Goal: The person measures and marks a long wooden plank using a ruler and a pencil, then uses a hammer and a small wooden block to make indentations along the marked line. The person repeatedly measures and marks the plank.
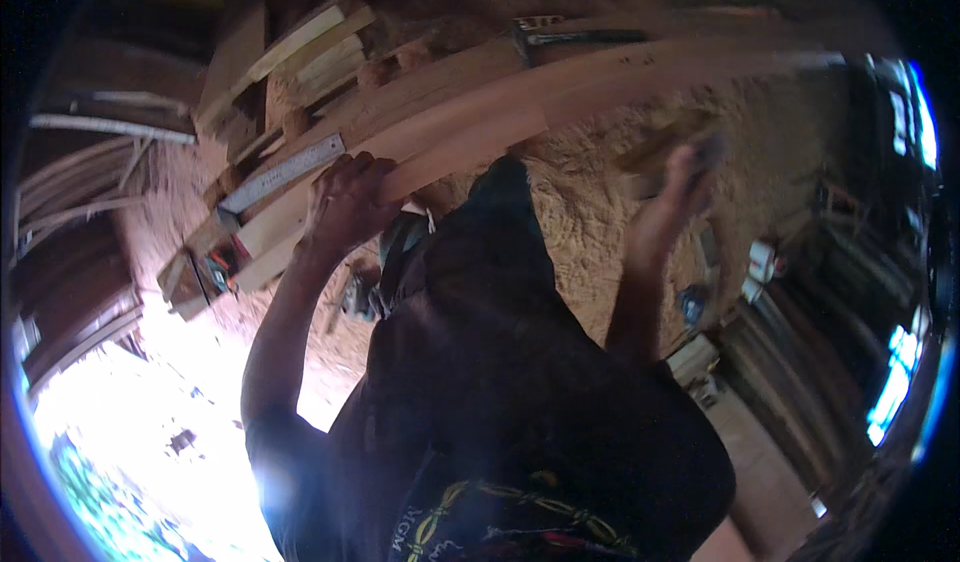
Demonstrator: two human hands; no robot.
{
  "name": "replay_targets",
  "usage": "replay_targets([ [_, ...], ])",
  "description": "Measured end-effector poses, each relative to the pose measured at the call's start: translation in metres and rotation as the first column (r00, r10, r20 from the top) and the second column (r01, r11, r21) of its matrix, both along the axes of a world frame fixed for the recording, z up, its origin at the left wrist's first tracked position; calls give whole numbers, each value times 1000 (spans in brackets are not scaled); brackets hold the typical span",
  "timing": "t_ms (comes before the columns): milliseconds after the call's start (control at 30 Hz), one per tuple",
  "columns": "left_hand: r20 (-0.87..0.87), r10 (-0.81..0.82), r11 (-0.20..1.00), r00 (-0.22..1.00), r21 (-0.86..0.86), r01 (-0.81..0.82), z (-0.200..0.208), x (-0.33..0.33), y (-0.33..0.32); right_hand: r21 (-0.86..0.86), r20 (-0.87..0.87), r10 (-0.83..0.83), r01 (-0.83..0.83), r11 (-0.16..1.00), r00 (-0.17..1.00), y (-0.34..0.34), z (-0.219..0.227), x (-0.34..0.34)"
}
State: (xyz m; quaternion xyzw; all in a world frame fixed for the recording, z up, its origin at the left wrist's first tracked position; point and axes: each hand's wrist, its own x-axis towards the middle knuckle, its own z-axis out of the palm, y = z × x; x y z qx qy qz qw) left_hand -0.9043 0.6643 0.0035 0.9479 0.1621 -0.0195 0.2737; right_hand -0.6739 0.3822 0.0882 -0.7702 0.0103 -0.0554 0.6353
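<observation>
Hands work over timber in a sawdust-strewn workshop, seen from above the person's own head and dark shirt. The left hand presses down, fingers curled, on the near end of a long pale plank, gripping its edge where it overlaps a lower board. Just left of that hand, a steel ruler lies flat along the wood, slanting up to the right and touching the plank's near edge. The right hand is raised clear of the plank, on the far side of the person's body, and is blurred; it appears closed around a small dark object at its fingertips, though what the object is cannot be told.

The plank runs from the lower left up toward the upper right, its far end smeared by motion. Beyond it, a dark metal tool rests on the wood near the top of the view. To the upper left, a stack of short offcuts leans in a loose pile. A thick bed of sawdust covers the floor beneath the plank and around the raised hand. Bright daylight floods in at the lower left.
</observation>
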Motion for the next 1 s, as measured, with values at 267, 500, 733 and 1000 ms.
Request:
replay_targets([
  [267,-37,-202,979,979,-42,201,-23,2,21,217,-321,159,-91,972,934,86,-60,-129],
  [500,-32,-211,976,977,-66,209,-15,-1,23,3,-192,-14,15,1000,981,124,-99,-119],
  [733,-69,-249,968,966,-40,247,-9,8,24,89,-123,36,-25,996,992,135,-101,-135],
  [1000,-54,-260,964,964,-67,257,-4,6,30,-23,-151,4,-8,1000,989,156,-96,-157],
])
